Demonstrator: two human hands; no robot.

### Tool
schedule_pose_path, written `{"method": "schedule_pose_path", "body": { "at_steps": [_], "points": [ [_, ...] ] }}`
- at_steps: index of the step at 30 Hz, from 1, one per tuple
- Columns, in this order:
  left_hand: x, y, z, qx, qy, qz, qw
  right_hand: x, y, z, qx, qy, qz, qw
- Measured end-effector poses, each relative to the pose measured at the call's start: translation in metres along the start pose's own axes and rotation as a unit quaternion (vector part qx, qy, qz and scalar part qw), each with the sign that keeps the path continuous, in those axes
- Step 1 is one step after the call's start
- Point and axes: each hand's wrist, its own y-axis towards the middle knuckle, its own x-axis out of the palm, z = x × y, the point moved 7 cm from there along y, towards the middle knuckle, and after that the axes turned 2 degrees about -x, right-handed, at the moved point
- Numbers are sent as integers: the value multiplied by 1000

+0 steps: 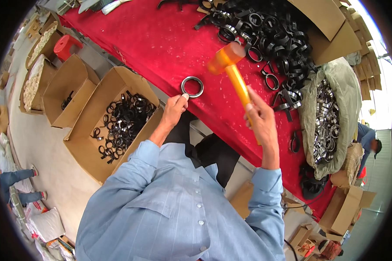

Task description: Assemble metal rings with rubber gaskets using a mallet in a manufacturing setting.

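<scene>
My left hand (pixel 175 108) pinches the near rim of a black ring with a shiny inner band (pixel 192 78), by the front edge of the red-covered table (pixel 152 39). Whether the ring rests on the cloth or is slightly raised I cannot tell. My right hand (pixel 261 115) is wrapped around the yellow-orange handle of a mallet (pixel 236 82). The mallet's head, blurred by motion, is raised over the table to the right of the ring. Beyond it lies a big heap of black ring parts with arms (pixel 270 37).
At my left, an open cardboard box (pixel 85 143) holds several black ring parts; a smaller box (pixel 74 104) stands behind it. On the table's right is a greenish sack of shiny metal rings (pixel 329 122). A red stool (pixel 67 47) stands far left. Other people are at both sides.
</scene>
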Motion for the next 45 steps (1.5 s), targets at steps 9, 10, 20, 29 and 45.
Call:
{"method": "schedule_pose_path", "body": {
  "at_steps": [9, 10, 20, 29, 45],
  "points": [
    [-1, -3, -6, 8, 2, -8, 1000, 21, -20, 45, 112, 120, -32, 986],
    [-2, -4, -5, 7, 4, -5, 1000, 8, -23, 32, 35, 33, 2, 999],
    [1, -10, 3, 18, 30, -14, 999, 26, -23, 34, 52, 88, -18, 995],
    [-2, -5, -2, 10, 29, -20, 999, 46, -11, -32, -323, -106, 100, 935],
    [-257, -77, -16, -186, 712, 13, 677, -29, -70, 67, -111, -262, 234, 930]
  ]
}}
